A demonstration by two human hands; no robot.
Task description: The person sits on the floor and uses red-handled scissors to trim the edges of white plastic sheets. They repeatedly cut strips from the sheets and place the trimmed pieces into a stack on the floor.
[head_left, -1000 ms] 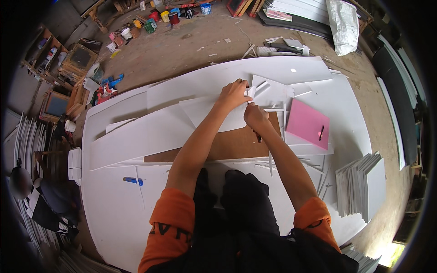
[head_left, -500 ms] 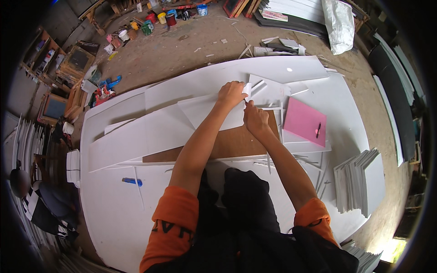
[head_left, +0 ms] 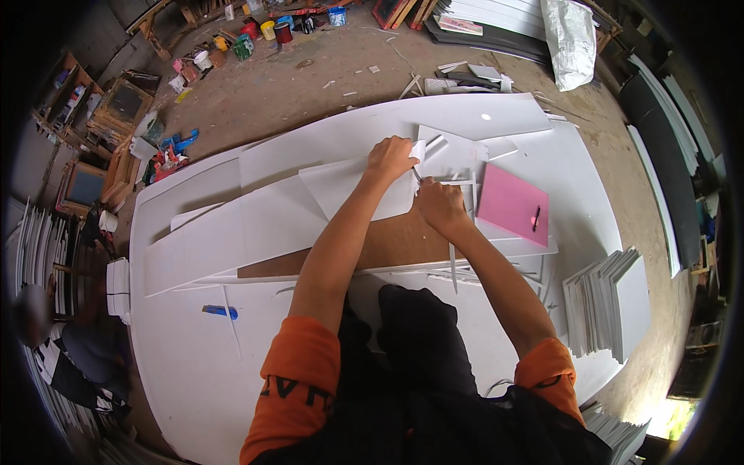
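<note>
My left hand [head_left: 391, 158] is closed around a small white piece [head_left: 419, 150] at the far end of a white sheet [head_left: 349, 190]. Just nearer and to the right, my right hand [head_left: 443, 206] is closed in a fist. From it a thin, blade-like tool [head_left: 418, 175] points toward the white piece; its handle is hidden in my fingers. The white sheet lies partly over a brown board [head_left: 387, 244] and a long white panel [head_left: 225, 236]. Both forearms reach over the board.
A pink sheet [head_left: 511, 200] with a black pen [head_left: 536, 218] on it lies right of my hands. Stacked grey-white sheets [head_left: 608, 302] stand at the right. A blue cutter [head_left: 220, 311] lies at the near left of the white table [head_left: 182, 372]. A person [head_left: 77, 349] is at the left.
My right hand has drawn slightly to the right and nearer, widening the gap to my left hand. My left hand keeps its hold on the white piece. The whole view has shifted slightly.
</note>
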